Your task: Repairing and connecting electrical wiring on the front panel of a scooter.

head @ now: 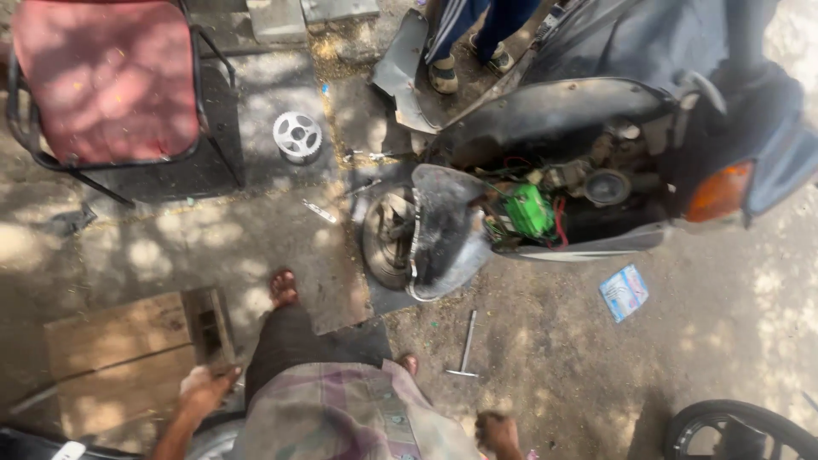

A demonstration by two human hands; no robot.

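From my feed I look straight down over the person's body to the ground. My left hand [203, 390] is low at the left of the view, fingers curled down on the near corner of a wooden box [128, 358] that sits on the concrete; it seems to grip or press the edge, but I cannot tell how tightly it is closed. My right hand [497, 431] is at the bottom edge, to the right of the checked cloth [341, 409] around the waist. It looks loosely closed, and I cannot tell whether it has anything in it.

The nearest loose tool is a T-handled wrench [466, 345], lying on the ground just above the right hand and apart from it, its cross bar toward me and its shaft pointing away toward the scooter [596, 136]. The scooter is tipped on its side further off, its body panels off, with a green battery [528, 211] and red wiring exposed and the wheel [388, 237] facing me.

A bare foot [284, 288] rests on the ground between the box and the wheel. Further left stand a red-cushioned chair [106, 81] and a white sprocket [297, 135]. A blue packet [624, 291] lies to the right of the wrench, well apart. Another person's sandalled feet [469, 68] show at the top, beyond the scooter.
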